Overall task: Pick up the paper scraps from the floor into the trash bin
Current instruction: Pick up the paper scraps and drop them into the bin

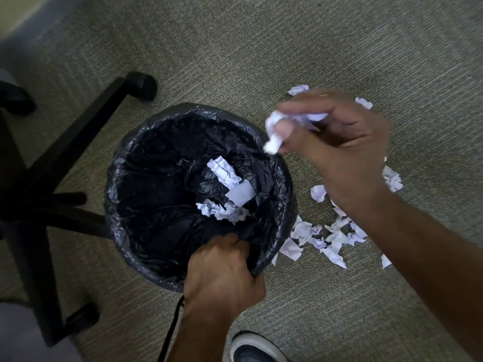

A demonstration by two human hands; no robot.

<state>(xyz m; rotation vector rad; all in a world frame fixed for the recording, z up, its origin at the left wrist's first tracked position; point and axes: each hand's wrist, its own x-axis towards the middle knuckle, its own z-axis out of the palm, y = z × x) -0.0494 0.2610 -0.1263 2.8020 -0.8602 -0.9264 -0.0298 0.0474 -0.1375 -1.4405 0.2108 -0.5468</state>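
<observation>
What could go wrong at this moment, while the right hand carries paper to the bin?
The crumpled paper in the right hand hangs over the trash bin rim, not its middle, so it may fall outside. The left hand grips the liner at the near edge; a pull could tip the bin.

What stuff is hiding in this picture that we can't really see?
All in the head view:
- The right hand is blurred by motion, so the crumpled paper it grips looks smeared.
- Its forearm covers some paper scraps on the carpet.
- The left hand hides part of the trash bin rim.
- Any writing on the scraps is too small to read.
- The office chair base and shoe are cut off by the frame edges.
</observation>
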